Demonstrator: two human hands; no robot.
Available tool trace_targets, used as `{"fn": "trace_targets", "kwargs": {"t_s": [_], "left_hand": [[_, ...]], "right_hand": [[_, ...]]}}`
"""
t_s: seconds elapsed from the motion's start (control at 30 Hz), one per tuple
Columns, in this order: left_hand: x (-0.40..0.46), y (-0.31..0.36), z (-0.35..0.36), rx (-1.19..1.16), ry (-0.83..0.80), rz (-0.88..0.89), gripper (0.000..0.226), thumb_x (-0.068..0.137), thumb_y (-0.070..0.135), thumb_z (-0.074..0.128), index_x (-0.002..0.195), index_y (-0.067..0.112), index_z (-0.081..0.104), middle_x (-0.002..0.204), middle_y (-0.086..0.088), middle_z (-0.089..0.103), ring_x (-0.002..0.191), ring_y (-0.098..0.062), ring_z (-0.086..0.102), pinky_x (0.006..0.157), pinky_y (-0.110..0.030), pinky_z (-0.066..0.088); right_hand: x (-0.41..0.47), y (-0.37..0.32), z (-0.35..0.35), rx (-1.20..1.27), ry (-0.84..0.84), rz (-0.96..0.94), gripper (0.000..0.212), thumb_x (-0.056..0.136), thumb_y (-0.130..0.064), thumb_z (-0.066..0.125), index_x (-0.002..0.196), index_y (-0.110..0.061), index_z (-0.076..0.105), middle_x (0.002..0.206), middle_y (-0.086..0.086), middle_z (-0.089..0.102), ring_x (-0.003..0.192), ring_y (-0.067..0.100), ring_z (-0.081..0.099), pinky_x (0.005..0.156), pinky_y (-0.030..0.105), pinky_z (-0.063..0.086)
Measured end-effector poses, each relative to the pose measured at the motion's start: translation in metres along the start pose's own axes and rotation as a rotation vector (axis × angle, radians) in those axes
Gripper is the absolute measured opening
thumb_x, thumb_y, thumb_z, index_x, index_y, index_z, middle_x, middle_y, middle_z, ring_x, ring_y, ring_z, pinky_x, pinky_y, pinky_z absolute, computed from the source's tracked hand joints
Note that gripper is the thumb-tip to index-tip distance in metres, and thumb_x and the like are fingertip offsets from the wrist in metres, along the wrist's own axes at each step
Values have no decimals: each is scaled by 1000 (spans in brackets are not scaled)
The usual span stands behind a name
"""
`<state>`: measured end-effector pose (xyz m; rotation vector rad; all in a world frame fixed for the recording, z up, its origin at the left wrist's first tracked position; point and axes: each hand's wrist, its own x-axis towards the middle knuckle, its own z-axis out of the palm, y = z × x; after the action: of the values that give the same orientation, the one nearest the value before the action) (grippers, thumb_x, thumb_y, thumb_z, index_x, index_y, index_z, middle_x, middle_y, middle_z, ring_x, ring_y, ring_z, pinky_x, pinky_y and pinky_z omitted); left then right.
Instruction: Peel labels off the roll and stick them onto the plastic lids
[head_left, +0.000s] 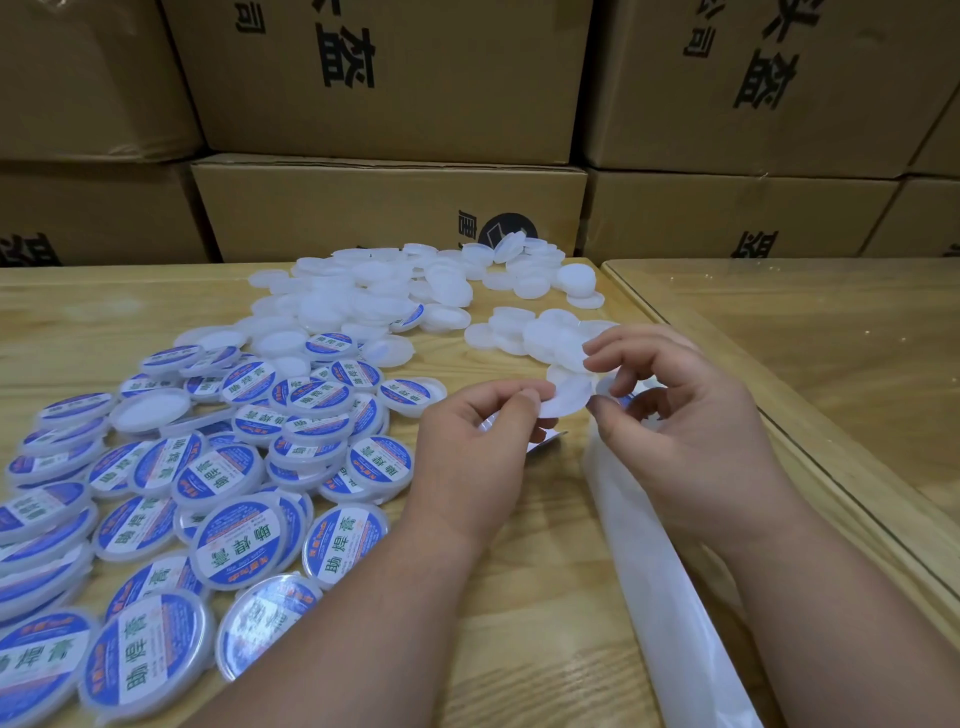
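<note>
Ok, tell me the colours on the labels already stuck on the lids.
Blue rim, white band, green characters, on the labelled lids; head view.

A plain round translucent white plastic lid (563, 397) is held tilted above the wooden table. A heap of blue-and-white labelled lids (208, 467) lies left; unlabelled white lids (374, 291) lie beyond (some overlapping). Translucent label backing strip (670, 587) trails right.

A wall of stacked brown cardboard boxes (395, 83), printed with black characters, fills the upper half of the frame. Below them a light wooden table (530, 597) spans the lower left and centre; a second, glass-topped table (831, 338) abuts it at right.
</note>
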<state>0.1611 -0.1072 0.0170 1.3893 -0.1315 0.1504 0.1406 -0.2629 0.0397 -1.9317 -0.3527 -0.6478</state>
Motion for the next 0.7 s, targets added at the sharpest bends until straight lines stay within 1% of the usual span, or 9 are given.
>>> {"fn": "trace_targets", "kwargs": {"t_s": [0.1,0.23,0.3,0.37,0.43,0.5,0.6,0.63,0.7], "left_hand": [[1,-1,-1,0,-30,22,26,94,11,63,79,23,81,77,9,76,63,-4,66,53,-12,46],[1,0,-2,-124,-103,-10,23,85,26,58,78,23,80,72,-2,73,64,-11,66,51,-17,45],[2,-1,-3,-167,-156,-5,26,89,30,53,88,24,78,74,-8,73,65,-17,66,47,-24,43],[3,-2,-5,-230,-226,-16,33,92,33,44,111,23,69,79,-16,73,67,-26,66,46,-27,41],[4,-1,-5,-348,-284,-86,42,86,29,38,123,22,56,83,-25,72,68,-33,66,46,-28,41],[5,1,-4,-466,-297,-151,45,79,21,36,121,17,52,86,-28,71,70,-35,66,45,-28,45],[8,1,-3,-541,-247,-215,34,93,6,28,115,13,53,93,-25,73,79,-35,70,53,-34,55],[8,1,-1,-556,-235,-236,33,98,4,27,114,12,55,99,-25,72,84,-34,71,57,-36,57],[9,1,1,-571,-223,-251,31,105,8,30,112,9,60,104,-21,72,86,-30,72,62,-39,60]], "right_hand": [[-1,0,0,0,7,47,27,80,-12,70,89,-37,71,98,-12,70,81,17,61,67,27,52],[0,1,1,64,60,97,22,80,-15,72,83,-36,72,83,-11,69,69,14,59,60,17,45],[1,0,2,115,77,126,20,78,-16,71,84,-35,72,81,-12,69,69,11,57,61,18,45],[1,-1,3,164,101,161,19,77,-16,70,85,-33,71,79,-15,70,69,8,57,63,18,47],[2,-2,3,216,134,207,19,76,-16,69,83,-33,72,78,-15,70,69,9,58,63,22,50],[3,-2,1,286,182,267,20,77,-12,71,81,-31,73,77,-13,70,65,9,58,58,22,50],[5,0,-2,417,193,393,26,88,5,67,91,-21,70,71,-8,66,50,7,51,44,20,41],[6,1,-3,462,167,438,23,88,5,67,94,-17,68,69,-5,62,47,8,46,41,21,36],[9,4,-6,517,94,521,21,78,-4,70,95,-15,67,67,1,54,47,11,40,39,22,30]]}}
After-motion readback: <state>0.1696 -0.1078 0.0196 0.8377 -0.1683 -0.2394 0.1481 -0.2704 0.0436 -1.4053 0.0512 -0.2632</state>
